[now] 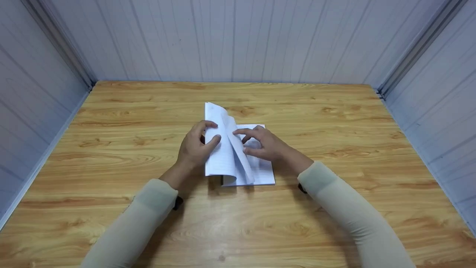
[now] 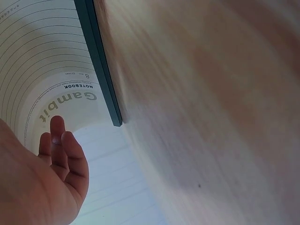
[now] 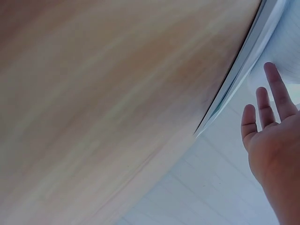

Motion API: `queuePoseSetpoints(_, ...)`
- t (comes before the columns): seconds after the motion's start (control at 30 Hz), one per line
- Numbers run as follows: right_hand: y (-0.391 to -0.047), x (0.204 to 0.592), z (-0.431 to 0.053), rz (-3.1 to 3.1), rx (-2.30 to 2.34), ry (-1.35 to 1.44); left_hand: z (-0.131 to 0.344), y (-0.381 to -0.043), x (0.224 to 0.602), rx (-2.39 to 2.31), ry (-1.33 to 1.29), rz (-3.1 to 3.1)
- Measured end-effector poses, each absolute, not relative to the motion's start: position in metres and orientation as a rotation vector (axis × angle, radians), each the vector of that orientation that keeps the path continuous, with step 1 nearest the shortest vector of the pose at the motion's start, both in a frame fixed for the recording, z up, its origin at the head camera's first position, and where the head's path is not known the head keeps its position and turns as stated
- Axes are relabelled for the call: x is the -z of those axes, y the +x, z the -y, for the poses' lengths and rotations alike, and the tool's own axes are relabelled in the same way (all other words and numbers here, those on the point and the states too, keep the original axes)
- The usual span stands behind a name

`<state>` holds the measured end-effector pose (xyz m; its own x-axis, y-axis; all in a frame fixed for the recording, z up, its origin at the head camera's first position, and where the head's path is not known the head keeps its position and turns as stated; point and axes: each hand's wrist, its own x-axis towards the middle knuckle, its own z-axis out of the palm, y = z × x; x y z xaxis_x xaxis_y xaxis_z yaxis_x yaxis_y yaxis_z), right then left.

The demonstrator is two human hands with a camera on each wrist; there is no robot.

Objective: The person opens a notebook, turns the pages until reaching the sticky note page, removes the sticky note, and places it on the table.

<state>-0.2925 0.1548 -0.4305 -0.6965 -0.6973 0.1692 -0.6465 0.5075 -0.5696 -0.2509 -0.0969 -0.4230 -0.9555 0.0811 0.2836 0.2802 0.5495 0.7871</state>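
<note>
A notebook (image 1: 264,175) with lined white pages lies open at the middle of the wooden table. My left hand (image 1: 194,146) holds a raised, curving batch of pages (image 1: 219,160) at its left side, thumb on top and fingers partly behind. Between the two hands a loose leaf (image 1: 241,160) stands tilted. My right hand (image 1: 270,146) reaches in from the right, index finger and thumb spread and their tips at this leaf. In the left wrist view, upside-down "Gambit NOTEBOOK" print (image 2: 70,101) shows on a page beside a dark green edge (image 2: 101,61).
The wood-grain table (image 1: 130,149) spreads around the notebook. Pale panelled walls (image 1: 230,41) rise behind it and on both sides. Light sleeves (image 1: 148,208) cover both forearms, with a dark strap piece (image 1: 178,203) at the left wrist.
</note>
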Motion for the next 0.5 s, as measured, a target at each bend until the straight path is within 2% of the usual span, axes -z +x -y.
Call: queuePoseSetpoints(0.5,-0.2912,0.4320,-0.1506,-2.617,0.867,-1.316,0.0959,-0.2496,0.4207,1.306,-0.254,2.663)
